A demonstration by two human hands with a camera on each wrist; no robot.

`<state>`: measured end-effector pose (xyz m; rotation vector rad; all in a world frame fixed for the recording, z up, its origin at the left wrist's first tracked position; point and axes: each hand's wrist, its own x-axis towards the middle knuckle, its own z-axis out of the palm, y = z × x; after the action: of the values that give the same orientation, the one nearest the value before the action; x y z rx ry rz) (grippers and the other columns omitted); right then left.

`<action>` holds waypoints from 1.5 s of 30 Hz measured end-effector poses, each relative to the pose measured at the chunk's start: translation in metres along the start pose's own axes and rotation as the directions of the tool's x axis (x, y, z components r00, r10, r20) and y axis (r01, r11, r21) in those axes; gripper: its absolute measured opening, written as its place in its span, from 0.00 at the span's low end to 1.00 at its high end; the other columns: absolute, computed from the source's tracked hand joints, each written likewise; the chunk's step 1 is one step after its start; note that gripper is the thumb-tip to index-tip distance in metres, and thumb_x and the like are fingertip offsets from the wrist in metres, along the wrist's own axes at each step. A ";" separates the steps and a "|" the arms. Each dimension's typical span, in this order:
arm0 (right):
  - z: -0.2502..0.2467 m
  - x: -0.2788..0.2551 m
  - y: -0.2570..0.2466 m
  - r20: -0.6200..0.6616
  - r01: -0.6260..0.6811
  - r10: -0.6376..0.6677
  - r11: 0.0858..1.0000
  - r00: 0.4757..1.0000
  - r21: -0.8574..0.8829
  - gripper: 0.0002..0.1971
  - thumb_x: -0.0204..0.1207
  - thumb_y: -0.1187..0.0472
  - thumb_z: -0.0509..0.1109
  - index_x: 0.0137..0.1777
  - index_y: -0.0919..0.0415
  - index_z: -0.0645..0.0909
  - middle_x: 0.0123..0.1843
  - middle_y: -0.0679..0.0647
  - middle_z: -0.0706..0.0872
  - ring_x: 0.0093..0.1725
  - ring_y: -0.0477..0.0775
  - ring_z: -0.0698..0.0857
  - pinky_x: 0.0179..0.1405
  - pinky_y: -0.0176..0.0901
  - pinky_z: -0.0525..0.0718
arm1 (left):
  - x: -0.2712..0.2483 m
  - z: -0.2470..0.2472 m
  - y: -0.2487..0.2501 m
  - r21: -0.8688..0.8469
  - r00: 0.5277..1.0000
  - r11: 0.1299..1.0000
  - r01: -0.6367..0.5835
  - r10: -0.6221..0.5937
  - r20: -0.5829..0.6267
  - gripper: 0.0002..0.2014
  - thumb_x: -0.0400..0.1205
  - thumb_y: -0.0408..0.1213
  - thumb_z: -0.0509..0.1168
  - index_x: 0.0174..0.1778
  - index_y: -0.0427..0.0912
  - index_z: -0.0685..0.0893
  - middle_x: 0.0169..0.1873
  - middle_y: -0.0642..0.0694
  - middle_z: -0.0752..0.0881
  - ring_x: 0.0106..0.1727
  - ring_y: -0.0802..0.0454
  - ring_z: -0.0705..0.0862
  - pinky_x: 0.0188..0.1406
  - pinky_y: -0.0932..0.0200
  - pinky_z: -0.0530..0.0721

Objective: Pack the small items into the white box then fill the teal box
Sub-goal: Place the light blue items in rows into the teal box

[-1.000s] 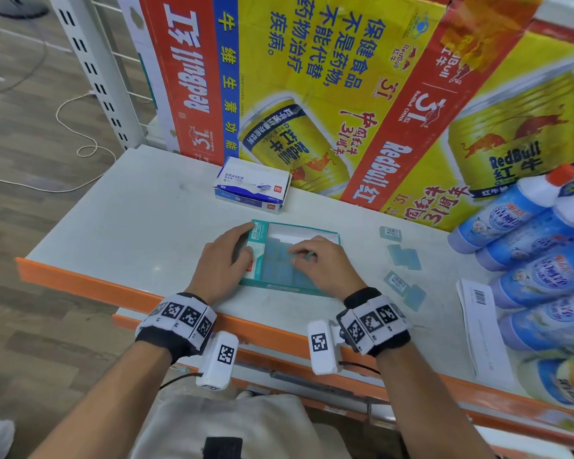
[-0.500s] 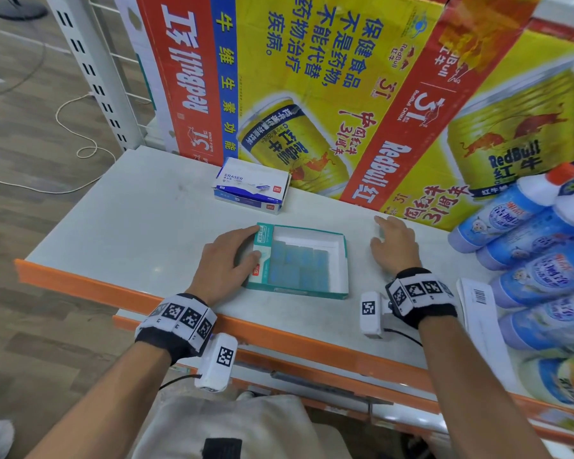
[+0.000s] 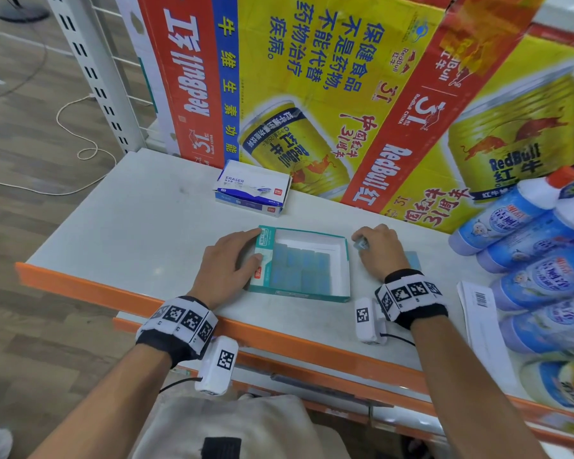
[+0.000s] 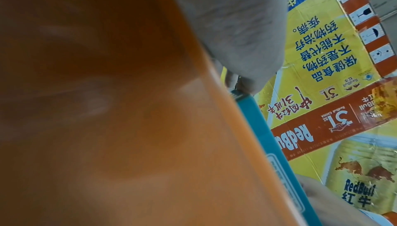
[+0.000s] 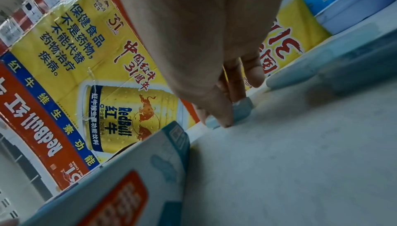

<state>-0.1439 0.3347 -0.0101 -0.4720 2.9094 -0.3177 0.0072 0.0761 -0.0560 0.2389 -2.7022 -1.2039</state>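
Note:
The open teal box lies in the middle of the shelf with several blue erasers laid inside. My left hand rests against its left end, thumb pressing on the flap and index finger along the far corner. Just right of the box, my right hand pinches one small blue eraser low over the shelf. More loose erasers lie further right, and one of them peeks out behind my right hand. The white eraser box sits closed behind the teal box.
A big Red Bull carton walls off the back. Blue bottles lie stacked at the right, with a barcoded paper beside them. The shelf's orange front edge runs just below my wrists.
My right hand left the teal box, reached right to the loose erasers, and has come back beside the box pinching one. My left hand stayed on the box's left end.

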 end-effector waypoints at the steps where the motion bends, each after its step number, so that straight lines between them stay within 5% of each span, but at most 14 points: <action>1: 0.000 0.000 -0.002 0.006 0.009 -0.009 1.000 1.000 0.000 0.17 0.75 0.71 0.65 0.61 0.55 0.80 0.61 0.64 0.77 0.63 0.65 0.73 0.62 0.56 0.76 | 0.000 0.000 0.000 -0.001 1.000 1.000 -0.001 0.001 0.000 0.26 0.78 0.52 0.56 0.74 0.53 0.71 0.71 0.54 0.77 0.70 0.54 0.74 0.69 0.48 0.69; 8: -0.001 -0.004 -0.003 -0.077 0.036 -0.015 0.962 0.997 0.271 0.15 0.81 0.72 0.55 0.59 0.60 0.80 0.54 0.64 0.85 0.54 0.62 0.82 0.53 0.46 0.77 | 0.001 0.001 -0.002 0.007 1.000 1.000 0.002 -0.002 0.009 0.26 0.79 0.52 0.55 0.75 0.54 0.70 0.71 0.55 0.76 0.71 0.55 0.73 0.68 0.49 0.68; 15: -0.006 -0.009 -0.012 -0.225 0.088 0.013 0.896 0.974 0.436 0.12 0.76 0.72 0.62 0.51 0.57 0.82 0.46 0.52 0.85 0.44 0.49 0.79 0.47 0.36 0.74 | 0.001 0.003 -0.004 0.000 1.000 1.000 0.005 -0.005 0.007 0.26 0.79 0.52 0.56 0.75 0.55 0.70 0.71 0.55 0.76 0.70 0.55 0.74 0.68 0.49 0.69; 20: -0.002 -0.018 -0.046 -0.239 0.185 -0.052 0.795 0.970 0.578 0.10 0.74 0.72 0.66 0.48 0.57 0.82 0.43 0.52 0.83 0.39 0.43 0.77 0.38 0.17 0.73 | 0.000 0.002 -0.003 -0.006 1.000 1.000 0.011 -0.011 0.007 0.26 0.79 0.52 0.56 0.75 0.56 0.69 0.71 0.56 0.76 0.70 0.55 0.73 0.68 0.48 0.69; 29: 0.030 -0.022 -0.080 -0.085 0.168 -0.146 0.774 0.986 0.610 0.06 0.76 0.69 0.69 0.51 0.65 0.83 0.36 0.46 0.77 0.31 0.37 0.74 0.36 0.17 0.72 | -0.001 -0.002 0.002 -0.012 1.000 1.000 0.012 -0.011 0.009 0.27 0.78 0.52 0.56 0.75 0.53 0.70 0.72 0.54 0.76 0.71 0.54 0.73 0.70 0.46 0.71; 34: 0.037 -0.020 -0.079 -0.067 0.167 -0.156 0.821 0.985 0.546 0.06 0.77 0.65 0.69 0.51 0.58 0.84 0.45 0.49 0.78 0.34 0.38 0.76 0.40 0.18 0.73 | -0.002 -0.001 0.004 -0.011 1.000 1.000 0.021 -0.021 0.002 0.27 0.78 0.51 0.56 0.76 0.53 0.70 0.72 0.54 0.75 0.71 0.54 0.73 0.69 0.49 0.70; 39: 0.046 -0.019 -0.079 -0.056 0.153 -0.145 0.847 0.988 0.510 0.05 0.77 0.62 0.69 0.50 0.52 0.83 0.44 0.43 0.74 0.35 0.39 0.76 0.46 0.29 0.76 | -0.001 0.000 0.004 -0.008 1.000 1.000 0.020 -0.020 0.003 0.27 0.78 0.52 0.56 0.75 0.54 0.70 0.72 0.55 0.75 0.71 0.55 0.73 0.68 0.48 0.70; 45: 0.049 -0.019 -0.076 -0.055 0.154 -0.148 0.822 0.987 0.549 0.06 0.78 0.62 0.68 0.50 0.51 0.84 0.45 0.41 0.73 0.37 0.39 0.76 0.48 0.29 0.76 | 0.000 0.001 0.001 0.003 1.000 1.000 0.018 -0.018 0.010 0.27 0.78 0.52 0.56 0.76 0.55 0.70 0.72 0.56 0.75 0.71 0.56 0.73 0.68 0.52 0.69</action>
<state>-0.0937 0.2617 -0.0361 -0.5937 2.6059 -1.1453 0.0075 0.0772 -0.0557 0.2594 -2.7165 -1.2095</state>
